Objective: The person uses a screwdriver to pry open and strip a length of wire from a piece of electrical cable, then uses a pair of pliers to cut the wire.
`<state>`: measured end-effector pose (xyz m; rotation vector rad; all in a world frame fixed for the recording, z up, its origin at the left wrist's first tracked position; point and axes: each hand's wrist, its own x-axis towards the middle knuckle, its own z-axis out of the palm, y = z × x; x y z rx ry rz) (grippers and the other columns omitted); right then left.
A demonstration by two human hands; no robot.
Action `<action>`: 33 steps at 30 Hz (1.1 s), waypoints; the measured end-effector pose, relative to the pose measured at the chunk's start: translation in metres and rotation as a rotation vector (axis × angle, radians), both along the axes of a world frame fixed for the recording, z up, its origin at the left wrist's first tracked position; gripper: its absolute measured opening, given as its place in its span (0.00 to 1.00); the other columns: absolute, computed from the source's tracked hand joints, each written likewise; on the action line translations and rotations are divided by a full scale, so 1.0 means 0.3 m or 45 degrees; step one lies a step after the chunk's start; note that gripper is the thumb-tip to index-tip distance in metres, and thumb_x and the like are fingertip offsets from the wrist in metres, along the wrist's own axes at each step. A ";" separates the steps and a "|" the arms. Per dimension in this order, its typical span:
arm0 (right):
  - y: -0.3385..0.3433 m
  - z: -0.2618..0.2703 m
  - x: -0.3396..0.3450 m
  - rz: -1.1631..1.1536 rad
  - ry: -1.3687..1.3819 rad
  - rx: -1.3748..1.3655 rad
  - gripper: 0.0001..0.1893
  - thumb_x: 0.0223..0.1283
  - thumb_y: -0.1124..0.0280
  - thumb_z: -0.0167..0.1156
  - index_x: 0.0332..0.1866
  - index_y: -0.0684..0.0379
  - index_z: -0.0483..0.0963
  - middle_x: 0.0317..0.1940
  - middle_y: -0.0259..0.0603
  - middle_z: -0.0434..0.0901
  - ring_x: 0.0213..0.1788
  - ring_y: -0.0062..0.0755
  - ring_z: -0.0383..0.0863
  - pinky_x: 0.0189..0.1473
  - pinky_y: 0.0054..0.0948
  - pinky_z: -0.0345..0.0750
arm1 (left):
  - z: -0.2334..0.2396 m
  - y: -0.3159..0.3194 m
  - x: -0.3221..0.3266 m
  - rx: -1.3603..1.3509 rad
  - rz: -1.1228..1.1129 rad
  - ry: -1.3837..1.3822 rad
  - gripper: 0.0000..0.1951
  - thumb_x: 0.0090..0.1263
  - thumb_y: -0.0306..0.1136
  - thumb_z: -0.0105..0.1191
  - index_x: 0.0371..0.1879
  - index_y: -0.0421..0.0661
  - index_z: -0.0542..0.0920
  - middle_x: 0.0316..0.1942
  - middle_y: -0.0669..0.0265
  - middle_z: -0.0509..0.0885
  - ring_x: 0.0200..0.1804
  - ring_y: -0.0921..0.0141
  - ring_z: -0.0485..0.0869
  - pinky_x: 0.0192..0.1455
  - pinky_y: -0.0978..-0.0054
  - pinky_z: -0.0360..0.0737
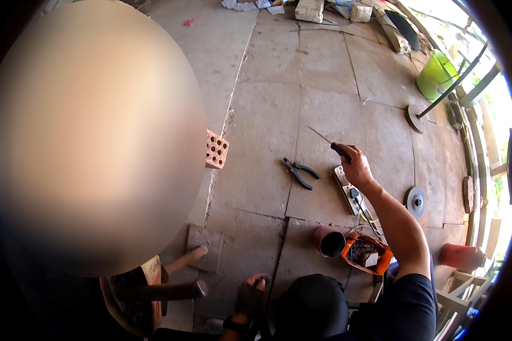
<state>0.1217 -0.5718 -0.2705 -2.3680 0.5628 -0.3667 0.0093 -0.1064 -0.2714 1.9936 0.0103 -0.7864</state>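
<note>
My right hand [356, 166] grips a screwdriver [340, 150] by its black handle, and the thin shaft points to the upper left over the floor. Just beneath this hand is a white power strip [345, 187] with a black plug [354, 194] in it. To its left lie pliers [301, 171] with dark handles, jaws apart. My left hand [254, 287] is low in the view, in shadow, with fingers curled; whether it holds anything is unclear. A dark band circles that wrist. Beside it is a dark rounded shape [311, 304], perhaps my knee.
Near my right forearm stand a reddish cylinder [324, 238] and an orange cut-open container [382, 262] of small items. A grey disc [416, 202], green bucket [435, 76] and perforated brick [216, 149] are farther off. A thick handle [183, 290] juts out lower left. Blur covers the left.
</note>
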 end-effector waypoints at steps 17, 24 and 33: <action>0.107 0.649 -0.504 0.307 0.435 0.592 0.22 0.46 0.72 0.58 0.50 0.67 0.83 0.39 0.43 0.86 0.41 0.28 0.83 0.50 0.28 0.79 | -0.107 -0.519 0.338 -1.126 -0.218 0.682 0.22 0.76 0.41 0.59 0.62 0.42 0.78 0.45 0.61 0.88 0.40 0.70 0.87 0.44 0.73 0.84; 0.076 0.627 -0.611 0.262 0.506 0.674 0.24 0.45 0.72 0.58 0.50 0.68 0.83 0.42 0.44 0.88 0.44 0.29 0.85 0.54 0.29 0.79 | -0.116 -0.534 0.266 -0.852 -0.369 0.832 0.17 0.78 0.37 0.56 0.61 0.43 0.81 0.40 0.62 0.90 0.35 0.71 0.87 0.37 0.74 0.84; -0.027 0.592 -0.772 -0.138 0.430 0.585 0.24 0.44 0.73 0.59 0.49 0.70 0.83 0.40 0.45 0.86 0.38 0.28 0.83 0.46 0.27 0.81 | -0.134 -0.653 0.212 -0.433 -1.109 -0.705 0.13 0.74 0.34 0.57 0.52 0.45 0.86 0.43 0.56 0.88 0.44 0.57 0.88 0.49 0.61 0.83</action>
